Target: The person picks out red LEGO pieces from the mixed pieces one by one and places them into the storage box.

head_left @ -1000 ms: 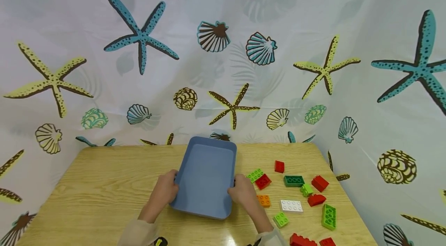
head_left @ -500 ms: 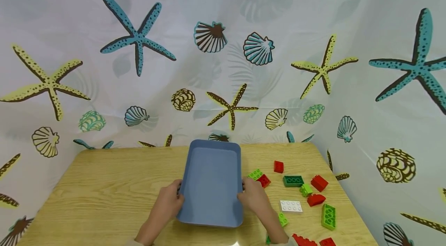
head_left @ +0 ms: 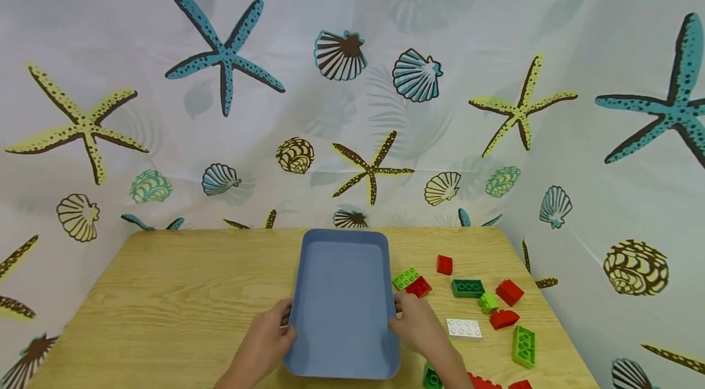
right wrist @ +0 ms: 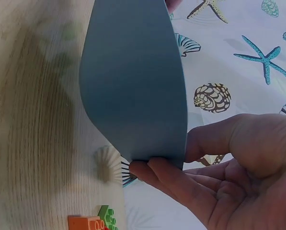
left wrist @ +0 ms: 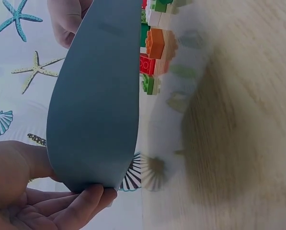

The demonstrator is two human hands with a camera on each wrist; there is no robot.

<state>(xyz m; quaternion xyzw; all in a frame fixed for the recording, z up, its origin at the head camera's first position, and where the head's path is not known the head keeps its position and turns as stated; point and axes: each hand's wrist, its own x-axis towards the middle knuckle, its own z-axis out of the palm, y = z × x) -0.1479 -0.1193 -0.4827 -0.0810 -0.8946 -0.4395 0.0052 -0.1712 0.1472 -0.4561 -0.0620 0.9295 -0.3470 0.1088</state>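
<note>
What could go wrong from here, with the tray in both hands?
The tray is off the table, gripped by its long sides, so it might tip if the left hand or right hand slipped. Bricks lie close to its right; lowering it that way could pin or scatter some.

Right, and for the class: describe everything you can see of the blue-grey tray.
The blue-grey tray is a shallow rectangle with rounded corners, a low raised rim and a smooth, plain, plastic-looking inside. It is held clear of the wood-grained table, its shadow falling below. The left hand and right hand grip its two long sides, in the nearer half.
</note>
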